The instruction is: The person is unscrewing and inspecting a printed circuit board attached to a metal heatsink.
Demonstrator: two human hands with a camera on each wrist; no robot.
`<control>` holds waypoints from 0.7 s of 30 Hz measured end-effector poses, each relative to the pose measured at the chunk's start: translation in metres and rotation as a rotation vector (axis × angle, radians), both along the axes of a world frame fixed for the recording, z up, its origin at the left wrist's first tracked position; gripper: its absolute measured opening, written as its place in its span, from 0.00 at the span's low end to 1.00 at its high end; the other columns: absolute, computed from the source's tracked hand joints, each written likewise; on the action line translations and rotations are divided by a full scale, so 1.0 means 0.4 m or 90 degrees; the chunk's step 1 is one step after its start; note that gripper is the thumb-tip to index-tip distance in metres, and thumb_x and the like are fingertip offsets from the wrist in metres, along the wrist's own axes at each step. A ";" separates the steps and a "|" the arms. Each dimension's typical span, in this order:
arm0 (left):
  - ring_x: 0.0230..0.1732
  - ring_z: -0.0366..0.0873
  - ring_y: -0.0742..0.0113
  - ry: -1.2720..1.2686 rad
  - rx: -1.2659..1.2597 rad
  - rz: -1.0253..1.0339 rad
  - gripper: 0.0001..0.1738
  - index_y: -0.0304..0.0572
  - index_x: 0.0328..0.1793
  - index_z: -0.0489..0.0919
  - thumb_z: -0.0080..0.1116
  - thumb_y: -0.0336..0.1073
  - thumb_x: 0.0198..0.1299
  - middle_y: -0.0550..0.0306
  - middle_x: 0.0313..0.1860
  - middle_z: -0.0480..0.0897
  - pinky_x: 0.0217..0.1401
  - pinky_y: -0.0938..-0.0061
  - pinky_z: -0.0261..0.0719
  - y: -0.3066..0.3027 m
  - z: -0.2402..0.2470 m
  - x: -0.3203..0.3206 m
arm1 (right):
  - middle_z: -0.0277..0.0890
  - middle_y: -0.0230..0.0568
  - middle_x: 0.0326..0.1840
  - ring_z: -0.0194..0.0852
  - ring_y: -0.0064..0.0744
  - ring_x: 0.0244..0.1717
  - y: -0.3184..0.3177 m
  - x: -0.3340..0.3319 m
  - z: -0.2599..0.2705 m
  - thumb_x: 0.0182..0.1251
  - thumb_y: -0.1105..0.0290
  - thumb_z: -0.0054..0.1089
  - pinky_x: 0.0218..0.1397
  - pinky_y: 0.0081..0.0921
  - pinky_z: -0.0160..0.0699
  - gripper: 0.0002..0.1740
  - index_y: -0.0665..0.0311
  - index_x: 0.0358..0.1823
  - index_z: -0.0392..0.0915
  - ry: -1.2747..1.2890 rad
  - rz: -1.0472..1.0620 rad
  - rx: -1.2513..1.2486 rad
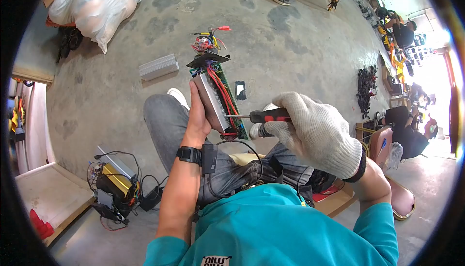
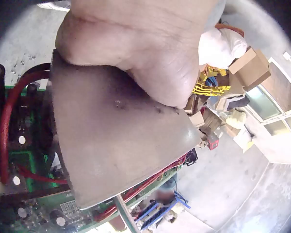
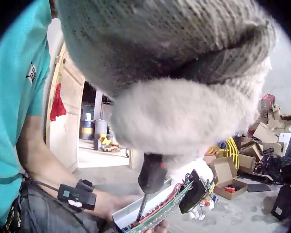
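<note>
The bare left hand grips a circuit assembly by its grey metal heatsink, which fills much of the left wrist view. Red wires run along the green board, and a black end plate with loose wires sits at the far end. In a white knit glove, the right hand holds a black and red screwdriver. Its metal shaft points left and reaches the heatsink's edge beside the red wires. The right wrist view shows the screwdriver handle below the gloved fingers; the tip is hard to make out.
A silver metal profile and a small black-framed item lie on the concrete floor. Wired electronics stand at the lower left, white bags at the upper left. Chairs and other people are on the right.
</note>
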State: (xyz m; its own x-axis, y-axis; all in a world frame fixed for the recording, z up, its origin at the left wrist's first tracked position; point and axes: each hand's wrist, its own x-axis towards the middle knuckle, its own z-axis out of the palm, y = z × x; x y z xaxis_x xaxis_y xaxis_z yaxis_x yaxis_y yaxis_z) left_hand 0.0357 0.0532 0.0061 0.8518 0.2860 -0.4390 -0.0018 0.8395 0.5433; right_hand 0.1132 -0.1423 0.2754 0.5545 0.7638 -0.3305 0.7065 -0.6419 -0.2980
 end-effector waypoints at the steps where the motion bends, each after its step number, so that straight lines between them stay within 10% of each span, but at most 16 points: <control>1: 0.53 0.86 0.64 -0.001 -0.006 0.001 0.42 0.48 0.74 0.75 0.36 0.75 0.78 0.57 0.56 0.85 0.61 0.62 0.88 -0.001 -0.001 -0.001 | 0.77 0.49 0.55 0.87 0.51 0.48 -0.003 0.002 0.002 0.65 0.67 0.68 0.51 0.46 0.85 0.23 0.59 0.61 0.77 0.005 0.013 0.023; 7: 0.54 0.85 0.63 0.003 -0.024 0.026 0.41 0.49 0.73 0.75 0.36 0.74 0.78 0.58 0.56 0.85 0.60 0.61 0.88 -0.004 0.000 0.004 | 0.81 0.47 0.48 0.87 0.53 0.45 -0.020 0.033 -0.039 0.68 0.63 0.69 0.48 0.46 0.86 0.22 0.59 0.61 0.77 -0.082 0.269 0.146; 10: 0.54 0.85 0.63 0.004 -0.020 0.016 0.41 0.49 0.73 0.75 0.36 0.74 0.78 0.57 0.56 0.85 0.61 0.61 0.87 0.001 0.001 0.001 | 0.76 0.49 0.55 0.85 0.54 0.52 0.015 -0.008 -0.002 0.65 0.69 0.68 0.53 0.45 0.86 0.23 0.55 0.62 0.78 -0.022 -0.025 -0.015; 14: 0.55 0.85 0.64 0.001 -0.018 -0.003 0.41 0.49 0.73 0.76 0.36 0.74 0.79 0.57 0.57 0.85 0.61 0.62 0.87 0.003 0.007 0.000 | 0.76 0.49 0.55 0.85 0.54 0.51 -0.001 0.011 -0.001 0.65 0.69 0.68 0.51 0.45 0.86 0.23 0.55 0.62 0.77 0.001 0.008 -0.002; 16: 0.55 0.85 0.64 0.000 -0.018 0.003 0.41 0.49 0.73 0.76 0.36 0.74 0.79 0.57 0.57 0.85 0.61 0.62 0.87 0.001 0.010 0.000 | 0.80 0.45 0.48 0.88 0.54 0.43 -0.016 0.028 -0.027 0.68 0.63 0.69 0.46 0.45 0.86 0.24 0.59 0.63 0.76 -0.048 0.234 0.210; 20: 0.54 0.86 0.63 0.003 -0.010 0.023 0.41 0.48 0.72 0.77 0.36 0.74 0.79 0.57 0.56 0.86 0.61 0.62 0.88 0.000 0.018 0.003 | 0.81 0.46 0.49 0.88 0.54 0.45 -0.005 0.019 -0.024 0.68 0.64 0.69 0.47 0.45 0.86 0.24 0.60 0.63 0.76 -0.068 0.264 0.182; 21: 0.54 0.86 0.63 0.004 -0.011 0.023 0.41 0.48 0.72 0.77 0.36 0.74 0.79 0.57 0.56 0.86 0.61 0.62 0.88 0.002 0.012 0.001 | 0.78 0.48 0.53 0.87 0.54 0.49 0.013 0.000 -0.006 0.67 0.67 0.68 0.51 0.45 0.86 0.24 0.59 0.63 0.76 -0.007 0.103 0.064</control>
